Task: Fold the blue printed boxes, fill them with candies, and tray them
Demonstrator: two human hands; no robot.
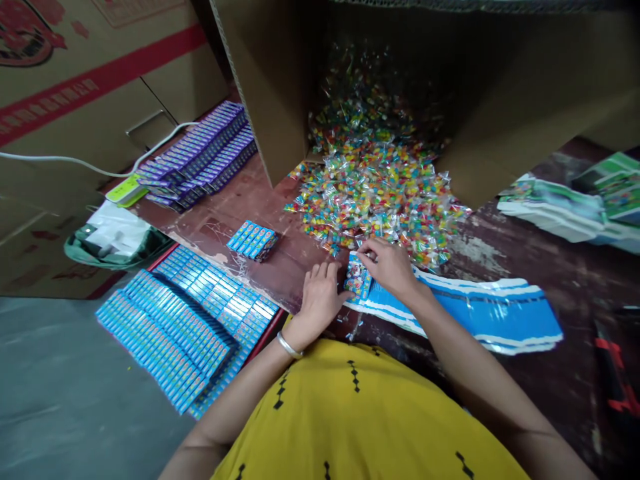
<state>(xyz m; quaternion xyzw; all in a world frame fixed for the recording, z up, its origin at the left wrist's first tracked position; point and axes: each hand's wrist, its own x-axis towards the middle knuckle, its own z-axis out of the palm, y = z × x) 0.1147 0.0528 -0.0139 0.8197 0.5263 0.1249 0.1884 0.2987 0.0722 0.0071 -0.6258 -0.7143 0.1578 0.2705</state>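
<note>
A small blue carton (357, 279) with a colourful printed front lies on the dark red table in front of me. My right hand (387, 267) is closed in a pinch at its upper right edge; the fingertips partly hide what they grip. Beside the carton's left side, my left hand (320, 292) lies on the table, fingers stretched, thumb reaching to the carton's lower edge. A fanned row of flat blue carton blanks (480, 313) runs to the right, under my right forearm. Just beyond my hands is a heap of clear candy packets (375, 193).
A cardboard box (275, 87) on its side holds the heap. Several filled blue cartons (253, 240) stand left; stacked blue cartons (170, 333) fill a lower tray. Purple cartons (200, 157), a white cable (65, 163), green blanks (555, 207) and a red-black tool (617, 377) lie around.
</note>
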